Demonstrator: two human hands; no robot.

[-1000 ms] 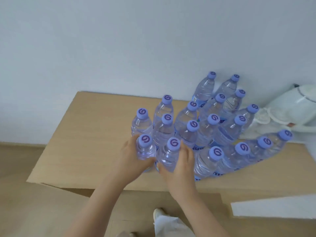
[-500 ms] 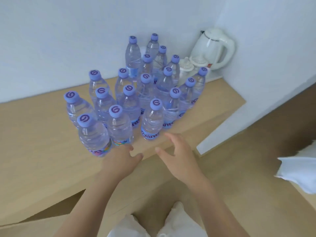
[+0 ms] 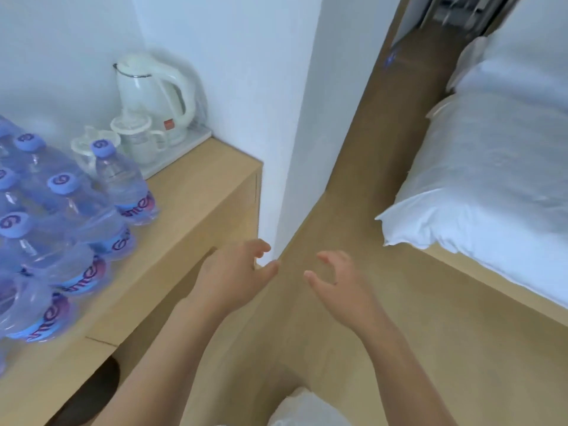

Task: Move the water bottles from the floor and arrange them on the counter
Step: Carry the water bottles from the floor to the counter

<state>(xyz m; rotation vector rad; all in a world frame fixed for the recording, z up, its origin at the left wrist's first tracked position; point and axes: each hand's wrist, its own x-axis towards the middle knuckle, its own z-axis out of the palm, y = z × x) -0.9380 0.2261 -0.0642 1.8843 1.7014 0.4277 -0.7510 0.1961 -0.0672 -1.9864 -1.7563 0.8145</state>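
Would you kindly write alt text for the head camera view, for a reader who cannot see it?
Two empty hands, the left hand and right hand, hover open over the wooden floor beside a counter. Water bottles with blue caps crowd the counter's left side, a white kettle and cups behind them; a bed lies right.

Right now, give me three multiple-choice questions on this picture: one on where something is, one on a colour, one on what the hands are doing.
1. Where does the kettle stand?
A. on the bed
B. in the counter's back corner
C. on the floor

2. What colour are the bottle caps?
A. red
B. green
C. purple-blue

3. What do the left hand and right hand hold?
A. nothing
B. one bottle each
C. a cup

Answers: 1 B, it sits against the wall behind the cups. 2 C, every cap shows that shade. 3 A, both hands hover with loosely curled fingers.
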